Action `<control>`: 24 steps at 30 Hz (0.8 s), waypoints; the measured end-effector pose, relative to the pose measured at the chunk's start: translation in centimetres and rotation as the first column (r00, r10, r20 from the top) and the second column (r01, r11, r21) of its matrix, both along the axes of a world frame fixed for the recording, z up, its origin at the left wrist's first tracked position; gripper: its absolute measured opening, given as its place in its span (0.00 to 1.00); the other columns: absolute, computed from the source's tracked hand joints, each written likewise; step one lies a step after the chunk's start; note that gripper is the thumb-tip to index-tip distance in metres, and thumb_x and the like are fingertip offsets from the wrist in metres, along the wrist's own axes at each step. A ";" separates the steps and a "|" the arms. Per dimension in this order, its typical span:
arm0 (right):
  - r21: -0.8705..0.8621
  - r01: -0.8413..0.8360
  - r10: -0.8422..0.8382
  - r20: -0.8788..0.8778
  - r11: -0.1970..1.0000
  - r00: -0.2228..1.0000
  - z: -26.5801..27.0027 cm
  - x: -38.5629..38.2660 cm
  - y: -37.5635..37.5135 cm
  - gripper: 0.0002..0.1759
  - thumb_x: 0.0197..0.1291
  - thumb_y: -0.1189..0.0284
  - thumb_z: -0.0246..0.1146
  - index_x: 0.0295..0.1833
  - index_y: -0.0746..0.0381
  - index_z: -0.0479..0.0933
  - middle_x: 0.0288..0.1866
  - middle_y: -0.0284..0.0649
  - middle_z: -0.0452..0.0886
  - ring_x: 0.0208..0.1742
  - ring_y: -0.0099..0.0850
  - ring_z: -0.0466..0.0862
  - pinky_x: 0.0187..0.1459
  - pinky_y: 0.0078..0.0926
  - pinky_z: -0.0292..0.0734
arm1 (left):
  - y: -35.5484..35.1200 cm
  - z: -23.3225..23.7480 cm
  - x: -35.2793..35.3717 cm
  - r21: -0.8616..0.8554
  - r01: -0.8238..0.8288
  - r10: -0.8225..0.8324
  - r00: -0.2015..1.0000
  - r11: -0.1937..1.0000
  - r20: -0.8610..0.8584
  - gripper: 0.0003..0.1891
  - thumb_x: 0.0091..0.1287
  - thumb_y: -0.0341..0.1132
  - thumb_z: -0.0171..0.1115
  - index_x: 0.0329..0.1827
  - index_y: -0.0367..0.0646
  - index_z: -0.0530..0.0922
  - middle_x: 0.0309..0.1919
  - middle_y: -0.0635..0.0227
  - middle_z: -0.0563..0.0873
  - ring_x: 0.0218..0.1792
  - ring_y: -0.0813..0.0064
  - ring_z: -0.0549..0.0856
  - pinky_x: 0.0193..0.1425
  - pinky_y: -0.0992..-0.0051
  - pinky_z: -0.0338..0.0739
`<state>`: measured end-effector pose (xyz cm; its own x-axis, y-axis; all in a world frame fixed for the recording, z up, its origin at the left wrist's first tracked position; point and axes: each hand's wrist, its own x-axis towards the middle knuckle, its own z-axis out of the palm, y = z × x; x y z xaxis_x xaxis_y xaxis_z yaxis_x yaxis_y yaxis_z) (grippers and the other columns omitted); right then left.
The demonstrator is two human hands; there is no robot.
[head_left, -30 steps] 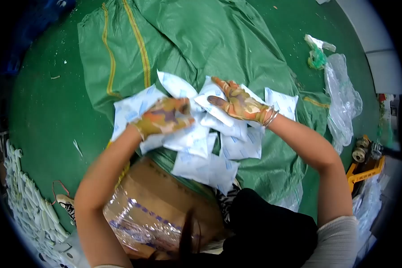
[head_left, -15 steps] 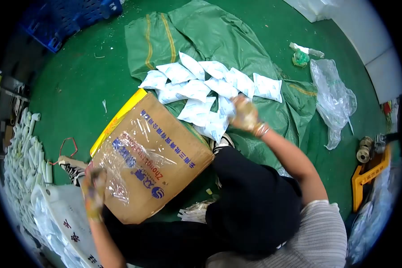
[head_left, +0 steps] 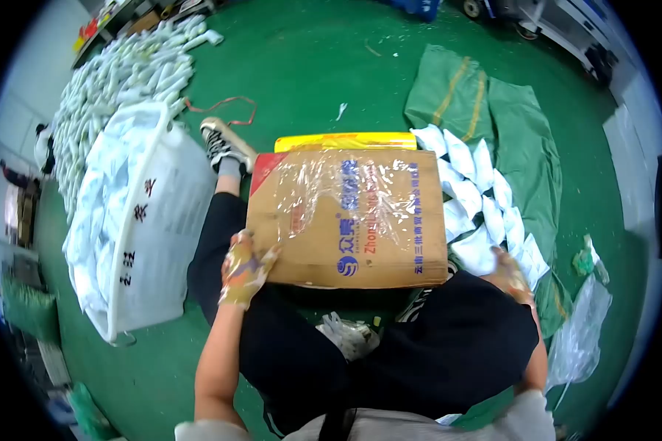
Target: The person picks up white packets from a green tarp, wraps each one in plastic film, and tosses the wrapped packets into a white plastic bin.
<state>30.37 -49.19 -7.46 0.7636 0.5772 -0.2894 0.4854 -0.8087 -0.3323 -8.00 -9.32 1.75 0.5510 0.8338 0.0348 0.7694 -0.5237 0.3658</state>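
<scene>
A cardboard box (head_left: 309, 213) with blue and red print and shiny clear tape lies between my legs. My left hand (head_left: 246, 270), in a stained work glove, is at its lower left corner with fingers spread and nothing in them. Off the box's right side, my right hand (head_left: 510, 278) reaches past my knee, its fingers apart at the lower edge of a white pillow-shaped packet (head_left: 477, 250). Several more such packets lie in a cluster on a green woven sack (head_left: 526, 136). Part of the right hand is hidden behind the knee.
A yellow strip (head_left: 346, 141) borders the box's far edge. On the left stands a white bin (head_left: 173, 213) full of white packets, with a pile of pale rolls (head_left: 125, 81) beyond it. Clear plastic (head_left: 581, 331) lies on the green floor at right.
The view has swung from the right back to the front. My right hand has moved away from the middle of the packets toward my knee; my left hand is now at the box's near corner.
</scene>
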 end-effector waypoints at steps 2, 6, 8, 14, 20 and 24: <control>0.114 -0.166 0.138 0.216 0.980 0.967 12.0 -3.7 6.8 0.43 0.39 0.61 0.74 0.63 0.63 0.67 0.54 0.41 0.75 0.57 0.35 0.76 0.58 0.31 0.74 | 0.2 -0.6 1.6 -0.013 0.005 -0.007 0.988 1.000 -0.154 0.33 0.59 0.56 0.66 0.53 0.36 0.71 0.44 0.50 0.83 0.45 0.53 0.84 0.45 0.61 0.78; 0.786 0.116 0.231 -0.314 0.607 0.921 13.5 -5.7 20.8 0.44 0.40 0.66 0.73 0.66 0.65 0.64 0.51 0.46 0.76 0.49 0.40 0.79 0.55 0.36 0.75 | 1.0 -1.5 6.1 -0.075 -0.009 -0.012 0.965 0.997 -0.262 0.29 0.62 0.58 0.61 0.47 0.37 0.74 0.36 0.52 0.85 0.40 0.53 0.85 0.41 0.58 0.78; 0.575 -0.163 0.287 -0.131 0.802 0.949 11.7 -6.2 28.4 0.49 0.35 0.64 0.75 0.66 0.65 0.64 0.56 0.50 0.73 0.53 0.42 0.77 0.54 0.38 0.74 | 2.7 -7.3 5.2 0.004 0.157 -0.153 0.967 0.988 -0.202 0.27 0.61 0.57 0.61 0.46 0.37 0.74 0.34 0.54 0.85 0.38 0.54 0.85 0.40 0.61 0.78; -0.014 -0.652 0.604 0.393 0.758 0.693 9.5 -10.2 35.3 0.54 0.32 0.55 0.73 0.69 0.65 0.62 0.60 0.57 0.69 0.60 0.51 0.71 0.60 0.46 0.67 | 5.0 -2.8 4.3 -0.826 0.364 0.486 0.678 0.429 0.551 0.09 0.69 0.36 0.54 0.37 0.38 0.75 0.29 0.63 0.82 0.30 0.72 0.84 0.34 0.71 0.79; 0.276 -0.777 0.737 0.252 0.566 0.627 9.0 -9.9 33.4 0.48 0.35 0.60 0.73 0.65 0.65 0.65 0.60 0.55 0.70 0.61 0.49 0.71 0.64 0.38 0.67 | 6.4 -4.0 9.0 0.011 0.525 -0.482 0.773 0.851 0.411 0.22 0.69 0.48 0.58 0.57 0.40 0.75 0.47 0.54 0.83 0.48 0.63 0.83 0.54 0.66 0.77; 0.805 -0.305 0.841 -0.391 0.509 0.373 3.8 -5.3 35.5 0.33 0.49 0.63 0.70 0.58 0.63 0.67 0.50 0.39 0.79 0.50 0.34 0.81 0.55 0.28 0.77 | 5.9 -0.1 13.3 0.203 0.802 -0.781 0.595 0.561 -0.190 0.35 0.58 0.42 0.66 0.70 0.48 0.65 0.61 0.51 0.73 0.57 0.55 0.77 0.55 0.57 0.73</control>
<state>25.08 -13.68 -3.66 -0.1449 0.9888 0.0368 0.1358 0.0567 -0.9891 5.26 -3.46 1.65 0.9948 0.0280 0.0981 0.0182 -0.9949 0.0994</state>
